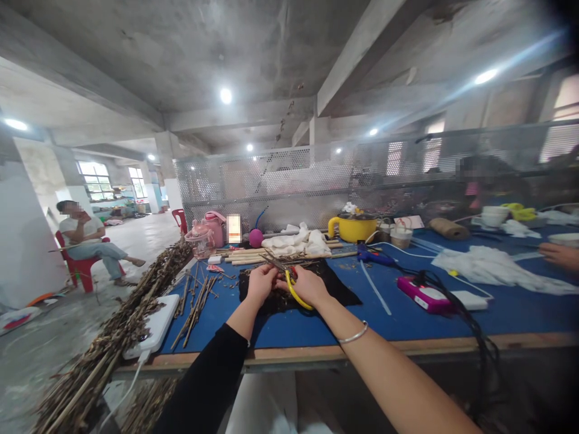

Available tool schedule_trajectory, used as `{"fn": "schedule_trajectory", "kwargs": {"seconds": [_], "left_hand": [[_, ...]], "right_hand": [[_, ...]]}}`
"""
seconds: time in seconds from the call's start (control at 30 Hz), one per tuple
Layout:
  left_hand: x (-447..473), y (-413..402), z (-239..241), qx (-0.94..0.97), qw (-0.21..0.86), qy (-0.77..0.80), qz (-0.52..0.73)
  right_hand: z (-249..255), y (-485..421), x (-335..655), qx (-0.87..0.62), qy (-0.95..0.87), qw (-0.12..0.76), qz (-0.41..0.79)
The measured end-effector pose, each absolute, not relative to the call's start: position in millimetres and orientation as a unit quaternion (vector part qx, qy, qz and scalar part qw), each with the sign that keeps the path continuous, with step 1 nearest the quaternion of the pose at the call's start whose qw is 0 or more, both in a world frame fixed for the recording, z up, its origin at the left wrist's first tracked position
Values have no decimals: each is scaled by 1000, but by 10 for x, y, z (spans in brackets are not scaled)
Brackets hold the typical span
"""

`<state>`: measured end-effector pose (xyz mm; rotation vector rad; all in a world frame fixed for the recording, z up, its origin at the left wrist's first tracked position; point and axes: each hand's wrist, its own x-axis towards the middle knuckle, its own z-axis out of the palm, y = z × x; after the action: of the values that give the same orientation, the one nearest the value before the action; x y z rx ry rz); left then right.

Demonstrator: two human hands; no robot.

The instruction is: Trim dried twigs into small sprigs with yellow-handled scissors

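Over a black cloth [346,292] on the blue tabletop, my two hands work close together. My right hand [310,286] grips scissors [296,293] with yellow handles; their blades point up and to the left. Beside the blades, the fingers of my left hand [260,286] are pinched together, and what they hold is too small to make out. Brown plant bits lie on the cloth between my hands. Loose dried stems [199,307] are spread to the left of the cloth.
A heap of dried stalks [131,319] and a white power bank [160,322] lie along the left edge. Behind stand a yellow pot [355,229] and pale sticks [244,256]. To the right are a blue glue gun [375,255] and a purple box [423,295]. A seated person [88,238] is far left.
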<state>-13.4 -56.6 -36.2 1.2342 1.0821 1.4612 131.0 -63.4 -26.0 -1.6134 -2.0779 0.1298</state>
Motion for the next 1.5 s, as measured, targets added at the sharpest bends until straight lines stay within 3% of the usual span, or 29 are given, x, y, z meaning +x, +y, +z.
{"fn": "schedule_trajectory", "kwargs": {"seconds": [0.9,1.5], "left_hand": [[-109,-592,-346,513,451,457,569],[-124,-613,-344,529,415,479,565]], "right_hand": [[-343,-571,1313,-555,-780,282,63],[-267,-583,1312,-601,-757,240,91]]}}
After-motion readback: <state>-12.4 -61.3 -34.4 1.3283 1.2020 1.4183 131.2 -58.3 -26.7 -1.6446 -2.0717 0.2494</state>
